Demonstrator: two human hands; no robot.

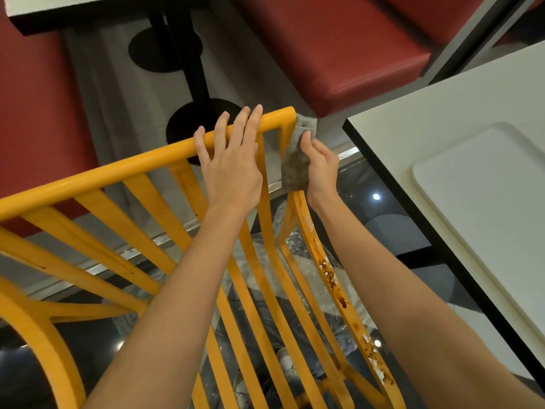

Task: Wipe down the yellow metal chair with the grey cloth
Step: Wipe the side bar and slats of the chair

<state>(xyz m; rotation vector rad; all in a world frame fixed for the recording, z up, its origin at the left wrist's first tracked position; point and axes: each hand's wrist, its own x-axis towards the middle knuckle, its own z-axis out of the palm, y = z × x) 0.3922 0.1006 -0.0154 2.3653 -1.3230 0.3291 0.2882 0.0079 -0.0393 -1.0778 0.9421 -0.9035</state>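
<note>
**Cloth at the top corner of the soiled side rail; most of the rail unwiped**

Yellow metal chair (124,169) fills the lower left and centre of the view, seen from behind and above its slatted back; top rail runs up toward the right corner.

Left hand (228,160) lies flat on the top rail, fingers straight and draped over the bar; it grips nothing, and seems to be steadying the chair.

Right hand (320,165) holds the grey cloth (293,160), thumb and fingers curled round it; cloth is pressed against the right side rail (330,276) just below the top corner, a fold of it showing past the corner.

Lower on that same rail: reddish-brown sauce streaks and white flecks (331,276), a second patch (377,367) near the bottom of the view; both well below the cloth, untouched as they lie.

Step in hand, as judged: wiping the right upright, starting at its top; task is early here.

Next move likely calls for drawing the cloth down the rail's curve with firm pressure; dried spots may need repeated passes; loosened crumbs could drop on the clear plastic sheet (295,246) beneath.

White table (442,119) stands just right; red bench seat (339,45) beyond.
</note>
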